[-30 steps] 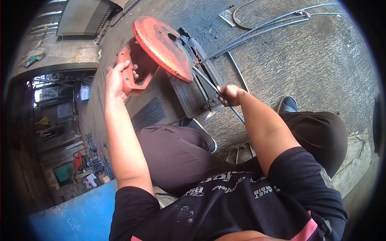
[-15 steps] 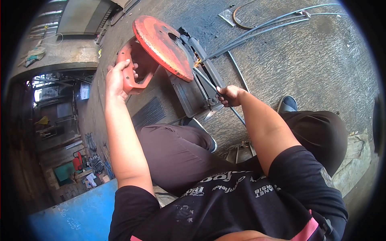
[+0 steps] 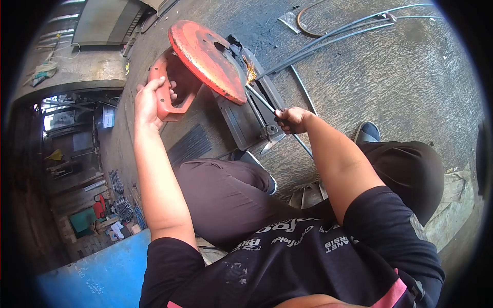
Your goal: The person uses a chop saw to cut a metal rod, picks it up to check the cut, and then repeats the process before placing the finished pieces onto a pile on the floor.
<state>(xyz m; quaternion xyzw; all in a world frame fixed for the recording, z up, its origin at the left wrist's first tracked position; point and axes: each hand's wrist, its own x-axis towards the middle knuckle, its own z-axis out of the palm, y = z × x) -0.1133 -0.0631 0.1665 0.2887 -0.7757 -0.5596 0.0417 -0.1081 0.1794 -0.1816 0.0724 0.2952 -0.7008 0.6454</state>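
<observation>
My left hand point(image 3: 149, 101) is wrapped round the orange-red handle point(image 3: 165, 92) of a cut-off saw. The saw's round, worn red guard point(image 3: 205, 59) hides most of the blade. In my right hand point(image 3: 294, 121) is a thin metal rod point(image 3: 263, 99), gripped with closed fingers. Its far end reaches the blade beside the guard's edge, where orange sparks point(image 3: 250, 72) fly up. Under the guard sits the saw's grey metal base point(image 3: 239, 123), with a clamp screw point(image 3: 262, 120) running along it.
Beyond the saw, several long rods point(image 3: 328, 41) stretch across the concrete floor. Cut rods point(image 3: 190, 145) lie in a row left of the base. My sandalled feet point(image 3: 367, 133) flank the work. A blue panel point(image 3: 97, 274) stands at lower left, near bundled metal pieces point(image 3: 122, 208).
The spark spray at the blade has grown taller and brighter. The guard has shifted down very slightly; both hands keep their grips in nearly the same places.
</observation>
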